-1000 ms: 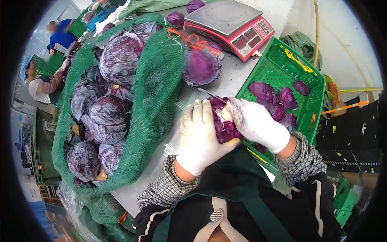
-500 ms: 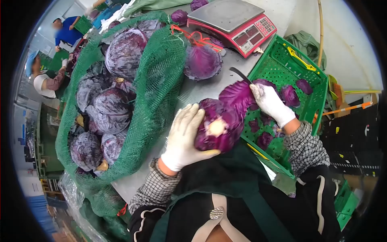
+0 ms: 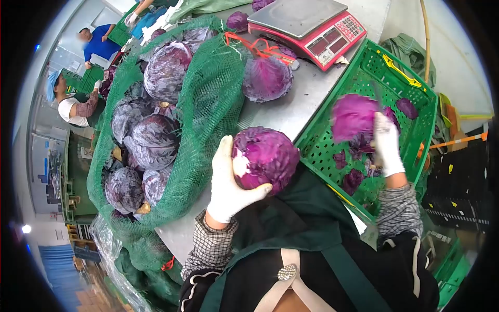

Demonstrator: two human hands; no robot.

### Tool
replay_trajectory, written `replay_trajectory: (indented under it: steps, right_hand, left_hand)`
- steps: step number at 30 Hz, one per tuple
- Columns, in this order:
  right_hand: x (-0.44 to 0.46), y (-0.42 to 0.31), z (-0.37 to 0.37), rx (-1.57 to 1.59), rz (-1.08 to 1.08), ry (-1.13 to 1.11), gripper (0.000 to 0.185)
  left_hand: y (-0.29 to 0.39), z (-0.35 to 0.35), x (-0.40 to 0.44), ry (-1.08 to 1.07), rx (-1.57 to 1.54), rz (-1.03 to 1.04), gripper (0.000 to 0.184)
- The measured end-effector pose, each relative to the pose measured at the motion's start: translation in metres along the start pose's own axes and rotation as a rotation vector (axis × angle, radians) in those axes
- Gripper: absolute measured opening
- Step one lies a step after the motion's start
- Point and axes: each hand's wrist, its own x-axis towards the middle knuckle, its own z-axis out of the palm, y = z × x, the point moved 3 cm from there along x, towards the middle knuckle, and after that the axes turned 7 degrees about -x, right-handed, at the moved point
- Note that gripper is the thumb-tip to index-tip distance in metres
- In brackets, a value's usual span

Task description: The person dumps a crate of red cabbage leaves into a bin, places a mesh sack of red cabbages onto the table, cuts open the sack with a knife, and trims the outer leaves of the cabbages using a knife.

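My left hand point(image 3: 231, 182), in a white glove, is wrapped round the left side of a purple cabbage point(image 3: 267, 158), whose pale cut stem shows at its left. Over the green crate point(image 3: 325, 174), my gloved right hand point(image 3: 387, 143) grips a loose purple leaf point(image 3: 354, 117), blurred by motion. A dark blade, also blurred, sticks up beyond that hand. Several torn leaves point(image 3: 353, 181) lie in the crate. Left of the cabbage, a green mesh bag point(image 3: 208, 109) holds several whole cabbages point(image 3: 154, 141).
A red scale point(image 3: 332, 44) with a metal plate stands at the table's back. A cabbage piece point(image 3: 267, 79) lies below it on the metal table point(image 3: 306, 96). Two people point(image 3: 78, 108) are at the far left, and another person's arm shows at the top.
The leaf has come away from the cabbage and moved right over the crate with my right hand. My left hand has turned the cabbage, so its stem faces left.
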Motion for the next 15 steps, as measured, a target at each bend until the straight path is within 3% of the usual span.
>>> replay_trajectory:
  steps: [1,3,5,6,7,8,11,13,15]
  right_hand:
    - [0.017,0.024,-0.021,-0.030,0.107,0.043,0.037]
    - [0.058,0.088,-0.045,-0.595,-0.256,0.206,0.040]
    - [0.018,0.035,-0.039,-0.426,-0.457,-0.006,0.041]
    - [0.008,0.026,-0.025,-0.402,-0.435,0.039,0.044]
    - [-0.020,-0.017,-0.011,-0.241,-0.368,-0.143,0.047]
    - [-0.040,-0.040,0.008,-0.086,-0.496,-0.273,0.054]
    - [-0.075,-0.083,0.057,-0.004,-0.884,-0.488,0.066]
    - [-0.082,-0.095,0.083,0.078,-0.969,-0.566,0.058]
    - [-0.082,-0.087,0.088,0.179,-0.897,-0.496,0.046]
  left_hand:
    - [-0.004,-0.001,0.001,0.025,-0.006,-0.004,0.113]
    - [0.004,0.001,0.006,0.034,0.162,0.046,0.111]
    - [0.017,0.008,0.017,0.022,0.263,0.076,0.107]
    - [0.024,0.011,0.021,0.007,0.310,0.092,0.107]
    - [0.030,0.015,0.026,-0.006,0.360,0.112,0.106]
    - [0.035,0.016,0.031,-0.019,0.390,0.102,0.105]
    - [0.029,0.014,0.036,-0.028,0.338,0.064,0.106]
    - [0.023,0.008,0.037,-0.040,0.271,0.024,0.105]
    - [0.015,0.004,0.036,-0.030,0.182,-0.027,0.105]
